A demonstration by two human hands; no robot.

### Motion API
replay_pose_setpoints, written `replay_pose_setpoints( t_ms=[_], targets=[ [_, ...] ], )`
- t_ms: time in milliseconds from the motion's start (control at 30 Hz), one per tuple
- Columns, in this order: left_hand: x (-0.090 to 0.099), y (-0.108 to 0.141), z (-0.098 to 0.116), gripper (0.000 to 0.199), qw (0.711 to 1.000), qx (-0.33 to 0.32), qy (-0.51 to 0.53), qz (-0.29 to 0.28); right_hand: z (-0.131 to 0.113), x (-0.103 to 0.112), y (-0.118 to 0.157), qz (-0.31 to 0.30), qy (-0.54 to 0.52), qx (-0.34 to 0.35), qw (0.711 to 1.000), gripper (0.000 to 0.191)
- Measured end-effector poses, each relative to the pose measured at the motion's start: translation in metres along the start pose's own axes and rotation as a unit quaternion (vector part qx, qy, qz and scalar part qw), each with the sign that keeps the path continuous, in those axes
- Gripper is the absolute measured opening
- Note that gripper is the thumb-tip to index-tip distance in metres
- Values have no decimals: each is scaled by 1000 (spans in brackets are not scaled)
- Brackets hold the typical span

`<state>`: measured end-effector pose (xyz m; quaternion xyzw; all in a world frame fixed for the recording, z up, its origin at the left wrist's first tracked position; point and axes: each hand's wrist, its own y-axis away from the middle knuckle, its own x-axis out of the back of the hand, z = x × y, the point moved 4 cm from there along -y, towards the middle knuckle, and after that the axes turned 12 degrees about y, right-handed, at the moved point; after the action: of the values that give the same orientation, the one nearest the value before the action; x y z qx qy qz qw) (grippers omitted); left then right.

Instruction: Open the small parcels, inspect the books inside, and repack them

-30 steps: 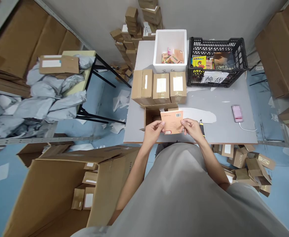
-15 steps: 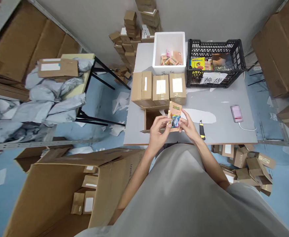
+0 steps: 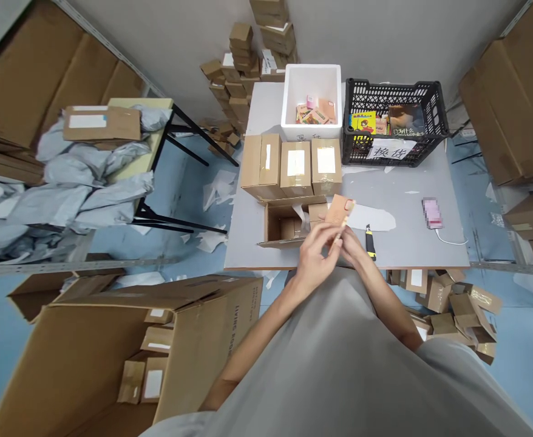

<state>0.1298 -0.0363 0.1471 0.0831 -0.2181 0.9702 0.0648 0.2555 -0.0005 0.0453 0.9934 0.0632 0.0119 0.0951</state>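
Note:
A small orange book (image 3: pixel 338 209) is held up over the front of the table, its plain side with a small label facing up. My left hand (image 3: pixel 319 249) is closed on its lower edge. My right hand (image 3: pixel 352 244) grips the same book from the right, its fingers partly hidden behind the left hand. Left of the hands, an open cardboard box (image 3: pixel 279 224) stands at the table edge, with a scrap of white paper inside. A black and yellow utility knife (image 3: pixel 370 243) lies to the right of my right hand.
Behind the open box stand several closed cartons (image 3: pixel 296 167). Farther back are a white foam bin (image 3: pixel 312 130) with small books and a black crate (image 3: pixel 391 155) with books. A phone (image 3: pixel 432 212) with a cable lies at right. A large carton (image 3: pixel 216 328) stands on the floor at left.
The book has been turned from its picture cover to its plain side and tilted. Both hands have shifted right and come closer together, uncovering more of the open box.

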Motion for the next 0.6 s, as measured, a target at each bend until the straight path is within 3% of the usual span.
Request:
replay_pose_setpoints(
  t_ms=[133, 233, 300, 400, 500, 600],
  targets=[
    [39, -2, -32, 37, 979, 101, 89, 151, -13, 15, -4, -17, -67, 17, 997, 63],
    [58, -2, -67, 53, 955, 179, 140, 193, -29, 14, 3, 10, -7, 62, 998, 62],
    [60, -3, -83, 57, 939, 218, 180, 194, -44, 4, 12, 16, 56, 102, 993, 56],
    [46, -7, -92, 50, 906, 285, 271, 156, -65, -20, 28, 16, 184, 184, 966, 41],
    [27, -11, -88, 43, 881, 329, 328, 89, -79, -43, 44, 37, 340, 267, 901, 32],
    [23, -10, -83, 28, 888, 336, 311, 56, -85, -56, 55, 71, 449, 334, 826, 30]
  ],
)
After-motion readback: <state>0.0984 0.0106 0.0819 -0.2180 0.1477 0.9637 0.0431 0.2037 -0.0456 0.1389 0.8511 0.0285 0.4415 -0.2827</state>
